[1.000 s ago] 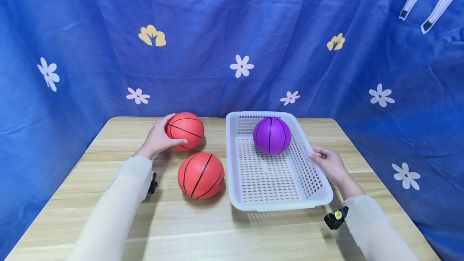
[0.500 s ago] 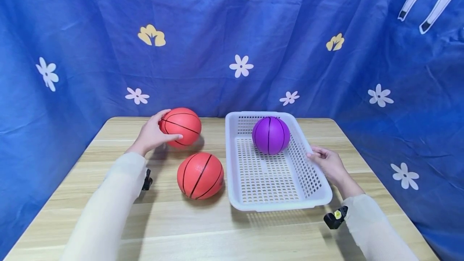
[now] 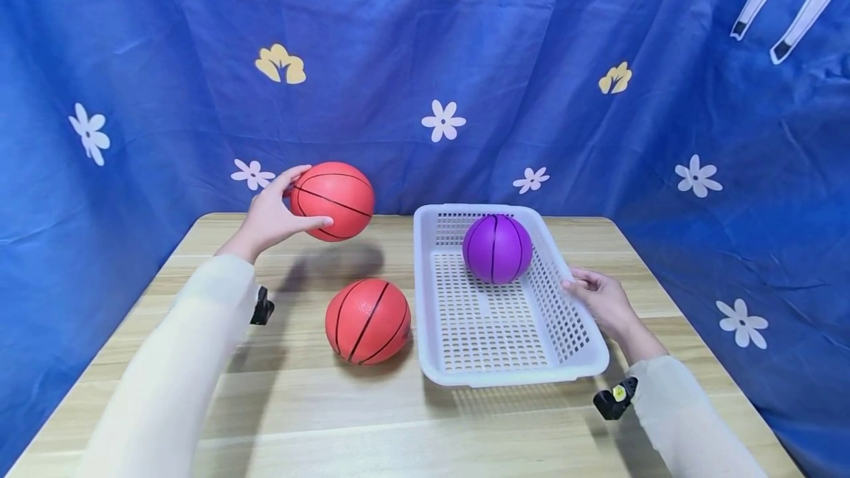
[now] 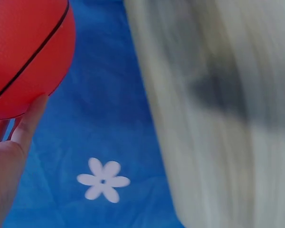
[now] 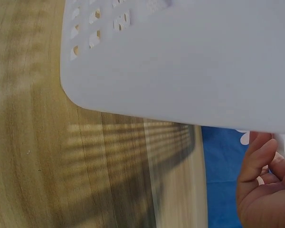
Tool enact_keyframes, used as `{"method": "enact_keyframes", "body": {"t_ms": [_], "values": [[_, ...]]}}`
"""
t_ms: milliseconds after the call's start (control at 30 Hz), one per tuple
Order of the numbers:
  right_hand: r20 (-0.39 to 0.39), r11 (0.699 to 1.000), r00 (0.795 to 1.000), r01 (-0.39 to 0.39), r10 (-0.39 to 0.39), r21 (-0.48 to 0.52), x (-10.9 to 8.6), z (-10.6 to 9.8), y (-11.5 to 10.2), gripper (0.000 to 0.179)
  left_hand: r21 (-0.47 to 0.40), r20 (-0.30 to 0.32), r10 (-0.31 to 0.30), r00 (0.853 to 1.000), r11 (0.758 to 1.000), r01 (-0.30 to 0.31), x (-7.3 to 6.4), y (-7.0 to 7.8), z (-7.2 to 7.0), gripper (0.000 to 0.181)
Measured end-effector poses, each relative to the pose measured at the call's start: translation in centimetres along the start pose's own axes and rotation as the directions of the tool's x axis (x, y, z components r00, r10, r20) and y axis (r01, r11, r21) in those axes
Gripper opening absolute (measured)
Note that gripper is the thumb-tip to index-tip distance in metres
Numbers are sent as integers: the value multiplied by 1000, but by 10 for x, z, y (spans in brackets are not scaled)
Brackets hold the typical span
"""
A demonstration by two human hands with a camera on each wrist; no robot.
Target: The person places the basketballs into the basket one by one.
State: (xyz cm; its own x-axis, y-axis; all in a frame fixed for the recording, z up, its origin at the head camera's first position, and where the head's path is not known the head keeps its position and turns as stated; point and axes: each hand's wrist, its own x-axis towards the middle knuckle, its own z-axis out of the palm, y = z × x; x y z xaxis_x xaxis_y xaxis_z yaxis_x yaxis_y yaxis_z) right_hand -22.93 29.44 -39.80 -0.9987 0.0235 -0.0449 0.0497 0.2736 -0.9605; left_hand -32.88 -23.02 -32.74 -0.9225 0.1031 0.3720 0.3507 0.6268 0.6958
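My left hand grips a red basketball from its left side, thumb in front and fingers behind. That ball hangs above the table, its shadow below it; in the left wrist view the ball fills the upper left corner. A second red basketball rests on the table, left of a white plastic basket. Inside the basket, toward its back, lies a purple basketball. My right hand pinches the basket's right rim; in the right wrist view its fingers curl at the rim.
The wooden table ends at a blue curtain printed with flowers, which hangs behind it and along the sides. A black camera sits on each wrist, over pale sleeves.
My left hand has lifted the red basketball off the table, upward and a little to the left at first. The right hand, basket and other balls stay where they were.
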Motion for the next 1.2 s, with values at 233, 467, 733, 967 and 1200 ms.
{"method": "enact_keyframes", "body": {"t_ms": [233,467,733,967,1200], "values": [[-4,1000,1000,7,-7,-5,-2,1,-2,48,-56,41,65,997,996,-63,8,28,0,86],[-10,1000,1000,5,-5,2,-2,1,-1,49,-121,107,155,982,982,-142,12,58,14,84],[-5,1000,1000,0,0,5,-1,1,-1,49,-177,173,283,943,951,-253,8,98,40,82],[6,1000,1000,-1,1,17,0,-1,1,51,-228,241,352,904,926,-300,4,128,68,82],[3,1000,1000,-4,4,11,1,-2,1,53,-278,325,406,854,904,-324,-5,159,94,82]]}}
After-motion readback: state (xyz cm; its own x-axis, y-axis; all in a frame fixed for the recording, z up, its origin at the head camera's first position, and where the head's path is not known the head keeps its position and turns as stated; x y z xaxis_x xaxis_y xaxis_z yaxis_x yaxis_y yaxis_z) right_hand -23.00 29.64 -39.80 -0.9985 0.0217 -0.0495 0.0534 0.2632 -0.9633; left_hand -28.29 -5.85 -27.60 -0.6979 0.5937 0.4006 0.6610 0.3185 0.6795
